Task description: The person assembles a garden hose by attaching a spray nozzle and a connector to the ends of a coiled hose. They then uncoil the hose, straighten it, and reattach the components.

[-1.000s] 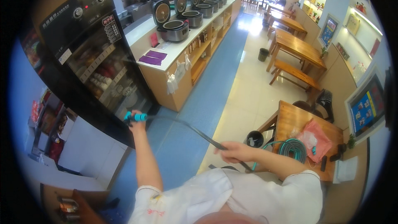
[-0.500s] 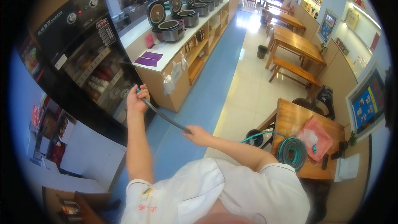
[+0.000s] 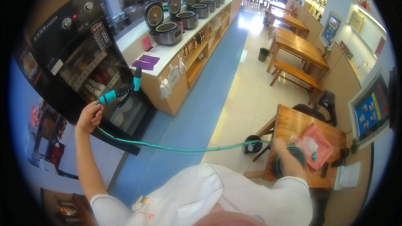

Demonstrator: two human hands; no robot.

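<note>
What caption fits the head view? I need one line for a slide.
Left hand raises a teal spray nozzle while the right hand rests on the coiled hose on a wooden table.

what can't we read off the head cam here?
- Right hand: motion-blurred over the hose coil; grip unclear.
- Left hand: seen from behind; fingers on the spray nozzle hidden.
- Black cabinet: shelf contents too small and dim.
- Pink bag: contents unreadable.

R hand [image 3: 281,152]: motion-blurred over coiled teal hose [image 3: 299,155]; grip can't tell.
Hose coil: part hidden by R hand.
L hand [image 3: 88,117]: fingers wrap teal-and-black spray nozzle [image 3: 119,93] handle, hiding it.
Small dark items on wooden worktop [image 3: 293,123]: too small to ID.
</note>
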